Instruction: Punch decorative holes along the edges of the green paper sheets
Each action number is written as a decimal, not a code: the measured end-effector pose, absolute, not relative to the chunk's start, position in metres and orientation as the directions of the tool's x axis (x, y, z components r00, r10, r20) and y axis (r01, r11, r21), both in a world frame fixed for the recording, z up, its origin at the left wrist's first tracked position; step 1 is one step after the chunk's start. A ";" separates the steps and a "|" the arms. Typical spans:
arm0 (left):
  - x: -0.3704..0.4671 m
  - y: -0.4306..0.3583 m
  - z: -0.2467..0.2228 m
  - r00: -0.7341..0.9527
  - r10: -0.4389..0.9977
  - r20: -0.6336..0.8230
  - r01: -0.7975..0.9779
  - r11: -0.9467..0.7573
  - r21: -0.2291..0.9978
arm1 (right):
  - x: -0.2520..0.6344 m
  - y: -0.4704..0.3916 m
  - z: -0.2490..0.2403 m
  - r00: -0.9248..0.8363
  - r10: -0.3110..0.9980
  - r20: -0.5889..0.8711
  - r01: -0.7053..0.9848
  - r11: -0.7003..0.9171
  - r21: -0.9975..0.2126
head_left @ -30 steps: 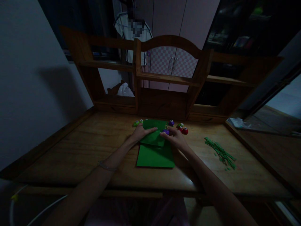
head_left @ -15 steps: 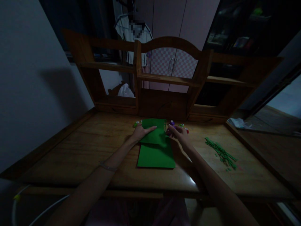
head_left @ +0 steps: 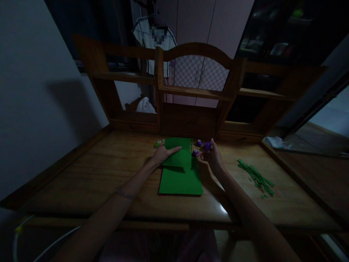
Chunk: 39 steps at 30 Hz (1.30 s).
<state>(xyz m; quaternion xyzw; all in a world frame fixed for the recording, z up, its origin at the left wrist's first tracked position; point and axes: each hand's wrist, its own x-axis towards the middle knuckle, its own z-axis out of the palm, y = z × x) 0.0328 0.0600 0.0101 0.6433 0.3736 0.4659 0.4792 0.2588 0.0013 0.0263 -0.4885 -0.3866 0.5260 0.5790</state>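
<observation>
Left hand (head_left: 161,154) pinches upper green sheet (head_left: 177,159) at its 9 o'clock edge | right hand (head_left: 215,156) pinches purple toy (head_left: 207,146) at sheet's 3 o'clock | green strips (head_left: 255,174) toward 4 o'clock on bench (head_left: 109,160)

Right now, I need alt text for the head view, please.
The right hand holds a purple object near two small purple figures with eyes; the left hand touches an upper green sheet overlapping a lower green sheet on a wooden desk. Green strips lie to the right.

The head camera looks forward and down over the desk (head_left: 109,160).
</observation>
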 end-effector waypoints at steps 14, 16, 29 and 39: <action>0.034 0.059 0.010 0.286 0.931 0.225 0.028 -0.243 0.970 | 0.270 0.007 0.021 -0.064 0.994 -0.087 -0.500 -0.108 -0.859; 0.034 0.059 0.010 0.291 0.931 0.221 0.030 -0.240 0.970 | 0.270 0.007 0.021 -0.084 0.994 -0.074 -0.522 -0.107 -0.846; 0.035 0.056 0.012 0.281 0.934 0.221 0.073 -0.250 0.965 | 0.265 0.010 0.025 0.024 0.993 -0.119 -0.398 -0.100 -0.912; 0.035 0.057 0.010 0.276 0.938 0.208 0.054 -0.231 0.971 | 0.270 0.009 0.025 0.096 0.984 -0.147 -0.225 -0.122 -0.967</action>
